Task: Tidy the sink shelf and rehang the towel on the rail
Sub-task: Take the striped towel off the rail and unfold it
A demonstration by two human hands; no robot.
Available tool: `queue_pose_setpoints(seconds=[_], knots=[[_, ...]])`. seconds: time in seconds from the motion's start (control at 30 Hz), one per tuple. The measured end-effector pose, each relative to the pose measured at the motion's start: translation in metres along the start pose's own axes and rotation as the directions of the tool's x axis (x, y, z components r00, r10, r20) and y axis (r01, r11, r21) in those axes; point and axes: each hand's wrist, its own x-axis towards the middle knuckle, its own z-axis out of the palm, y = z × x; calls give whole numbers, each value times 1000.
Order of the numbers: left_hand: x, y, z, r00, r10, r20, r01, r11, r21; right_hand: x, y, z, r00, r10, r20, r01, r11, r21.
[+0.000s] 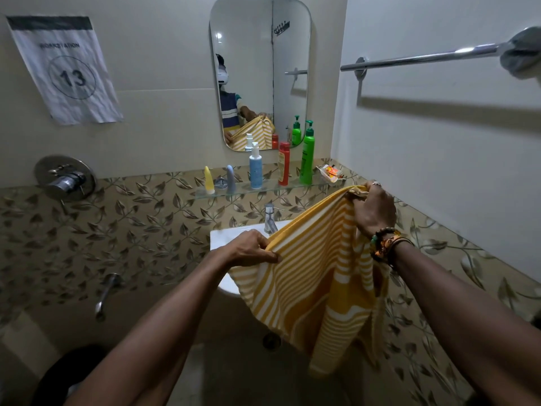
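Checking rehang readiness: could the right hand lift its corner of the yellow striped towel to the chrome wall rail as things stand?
Probably yes: the right hand grips the yellow striped towel below the chrome wall rail, with bare wall between; a grey cloth covers the rail's far end.

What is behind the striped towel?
The towel, held by both hands, covers most of the white sink; the tap shows above it. The basin's inside is hidden.

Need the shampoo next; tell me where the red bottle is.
The red bottle stands upright on the glass shelf, right of centre, between the blue-and-white pump bottle and the green bottle.
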Motion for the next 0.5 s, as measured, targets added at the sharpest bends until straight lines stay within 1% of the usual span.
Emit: queue_pose_setpoints(seconds=[0.1,0.2,0.3,0.4,0.47,0.5], knots=[[-1,-3,0,1000,-7,-14,7,1000,15,4,3,-9,991,114,-69,-110,993,50],[-2,-9,-2,999,-5,-43,6,999,34,9,8,-17,969,224,-104,-214,972,99],[-4,-16,-5,998,-19,-67,22,998,56,12,16,-22,953,278,-118,-265,958,112],[-8,-22,-9,993,-3,-115,0,1000,-27,13,23,-24,939,314,-140,-298,947,123],[-12,-22,-9,987,29,-156,-51,989,-138,12,26,-25,930,336,-153,-316,939,137],[-13,-22,-9,978,40,-203,-79,978,-191,12,27,-25,925,345,-158,-323,935,149]])
